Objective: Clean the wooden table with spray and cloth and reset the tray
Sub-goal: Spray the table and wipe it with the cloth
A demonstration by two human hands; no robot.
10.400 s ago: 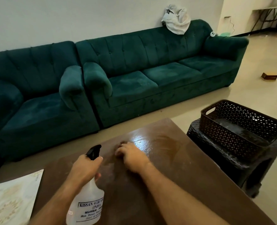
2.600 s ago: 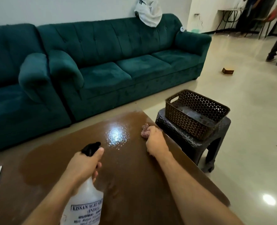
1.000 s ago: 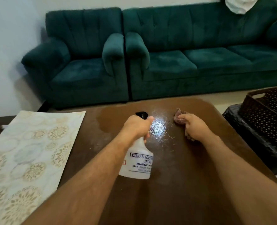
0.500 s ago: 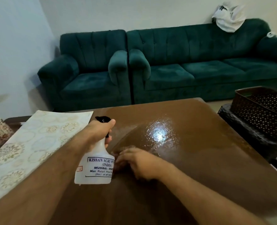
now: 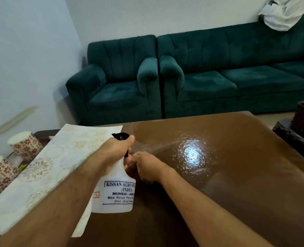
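Fingers of the left hand [image 5: 114, 150] wrap the spray bottle [image 5: 114, 189] above the table [image 5: 237, 184]. Right hand [image 5: 147, 166] presses down beside it, fingers curled; the cloth is hidden.

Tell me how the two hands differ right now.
The left hand is raised, gripping the spray bottle by its neck; the right hand is low on the wooden table. The left hand's load shows plainly; what the right hand's curled fingers cover is hidden. Both are bare and close together.

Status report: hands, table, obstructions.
Left hand grips white plastic spray bottle. Right hand down on wet brown wooden table; cloth unseen. Patterned paper sheet covers left side.
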